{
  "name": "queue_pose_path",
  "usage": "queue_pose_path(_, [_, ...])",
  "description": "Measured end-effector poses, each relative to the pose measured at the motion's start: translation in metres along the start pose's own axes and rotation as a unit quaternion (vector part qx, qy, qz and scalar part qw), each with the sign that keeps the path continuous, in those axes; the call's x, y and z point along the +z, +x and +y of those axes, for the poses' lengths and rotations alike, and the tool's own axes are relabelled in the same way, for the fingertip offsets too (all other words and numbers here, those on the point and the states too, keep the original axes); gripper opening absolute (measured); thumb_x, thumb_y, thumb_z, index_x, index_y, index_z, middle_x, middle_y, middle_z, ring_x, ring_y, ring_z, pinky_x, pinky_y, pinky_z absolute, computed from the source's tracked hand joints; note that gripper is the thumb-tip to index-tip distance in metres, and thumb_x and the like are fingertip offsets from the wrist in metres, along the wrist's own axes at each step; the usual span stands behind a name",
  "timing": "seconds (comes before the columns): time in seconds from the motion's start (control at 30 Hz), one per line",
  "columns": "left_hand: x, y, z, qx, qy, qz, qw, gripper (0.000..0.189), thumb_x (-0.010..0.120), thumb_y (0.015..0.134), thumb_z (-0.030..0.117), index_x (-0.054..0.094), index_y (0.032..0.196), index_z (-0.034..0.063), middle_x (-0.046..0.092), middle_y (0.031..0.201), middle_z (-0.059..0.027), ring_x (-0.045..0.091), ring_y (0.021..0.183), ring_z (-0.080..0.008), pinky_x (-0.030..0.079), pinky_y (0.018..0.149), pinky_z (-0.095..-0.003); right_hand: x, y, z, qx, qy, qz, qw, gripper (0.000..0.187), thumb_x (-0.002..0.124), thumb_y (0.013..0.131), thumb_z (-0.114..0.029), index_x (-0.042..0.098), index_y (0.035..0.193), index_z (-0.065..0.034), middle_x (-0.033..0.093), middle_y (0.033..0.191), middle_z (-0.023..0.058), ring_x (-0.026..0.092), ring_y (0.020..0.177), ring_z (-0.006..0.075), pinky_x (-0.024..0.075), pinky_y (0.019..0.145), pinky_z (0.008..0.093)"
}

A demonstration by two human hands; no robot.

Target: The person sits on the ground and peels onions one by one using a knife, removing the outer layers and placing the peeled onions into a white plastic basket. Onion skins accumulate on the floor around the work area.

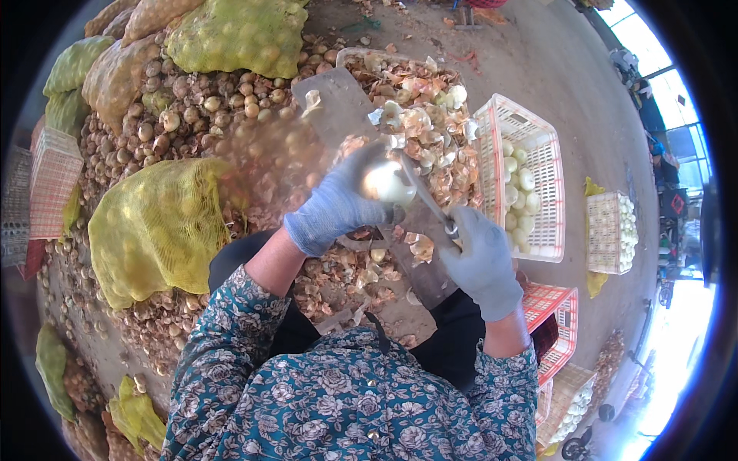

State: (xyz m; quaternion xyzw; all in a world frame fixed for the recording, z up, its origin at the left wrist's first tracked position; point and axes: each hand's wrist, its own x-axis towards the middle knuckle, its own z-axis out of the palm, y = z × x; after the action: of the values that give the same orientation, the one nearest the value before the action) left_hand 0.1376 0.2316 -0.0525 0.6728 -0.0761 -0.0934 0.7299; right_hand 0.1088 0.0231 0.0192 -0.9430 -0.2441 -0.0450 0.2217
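Observation:
In a blue-grey work glove, my left hand (346, 199) grips a partly peeled onion (389, 183), pale and shiny on its exposed side. My right hand (481, 259), gloved too, is closed around the handle of a knife (426, 196). The blade slants up and left, close beside the onion; whether it touches cannot be told. Beneath both hands lies a dark board (418, 253). A heap of papery onion skins (441, 150) spreads just beyond the knife.
Unpeeled onions (202, 109) cover the floor at left, with yellow mesh sacks (158, 230) among them. To the right stands a white plastic crate (548, 173) holding peeled onions (522, 201). A red-and-white crate (556, 322) sits by my right forearm. Farther right is another filled crate (602, 233).

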Motion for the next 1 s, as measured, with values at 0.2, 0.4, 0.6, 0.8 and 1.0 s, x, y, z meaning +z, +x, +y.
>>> queue_pose_path(0.2, [0.010,-0.001,0.001,0.012,0.041,-0.027,0.999,0.096,0.080,0.058,0.003,0.027,0.138,0.0053,0.050,0.119,-0.0082,0.049,0.110,-0.0189,0.043,0.094,-0.0328,0.008,0.034,-0.018,-0.016,0.028,0.013,0.999,0.020,0.062,0.078,-0.019,0.054,0.088,-0.0028,0.057,0.077,0.0143,0.060,0.065,0.0308,0.0486,0.059,0.0375])
queue_pose_path(0.4, [0.007,-0.001,0.001,0.009,0.054,-0.024,0.998,0.091,0.074,0.059,-0.002,0.028,0.137,0.0049,0.048,0.121,-0.0085,0.048,0.112,-0.0190,0.042,0.096,-0.0327,0.011,0.037,0.040,0.043,-0.025,0.033,0.998,0.019,0.061,0.080,-0.019,0.054,0.085,-0.0022,0.058,0.076,0.0154,0.061,0.068,0.0299,0.0484,0.059,0.0376])
queue_pose_path(0.6, [-0.006,0.002,-0.007,-0.001,-0.013,-0.015,1.000,0.096,0.083,0.056,0.007,0.030,0.136,0.0029,0.049,0.123,-0.0096,0.049,0.112,-0.0199,0.042,0.096,-0.0339,0.006,-0.007,0.003,0.007,-0.042,-0.059,0.997,0.015,0.063,0.076,-0.016,0.052,0.079,-0.0065,0.053,0.068,0.0105,0.057,0.059,0.0273,0.0444,0.053,0.0392])
queue_pose_path(0.8, [-0.007,0.002,-0.007,-0.013,-0.096,-0.032,0.995,0.095,0.084,0.057,0.014,0.031,0.134,-0.0005,0.050,0.124,-0.0119,0.051,0.113,-0.0228,0.043,0.096,-0.0357,0.004,-0.018,0.014,-0.055,-0.142,-0.043,0.987,0.014,0.063,0.075,-0.015,0.051,0.080,-0.0080,0.052,0.069,0.0096,0.056,0.057,0.0269,0.0434,0.051,0.0386])
queue_pose_path(1.0, [-0.006,0.004,-0.007,-0.023,-0.125,-0.048,0.991,0.096,0.085,0.055,0.014,0.031,0.134,-0.0010,0.051,0.122,-0.0121,0.052,0.111,-0.0230,0.043,0.095,-0.0360,0.014,-0.018,0.040,0.036,0.018,-0.003,0.999,0.014,0.061,0.076,-0.012,0.052,0.083,-0.0045,0.056,0.074,0.0124,0.057,0.059,0.0307,0.0445,0.052,0.0396])
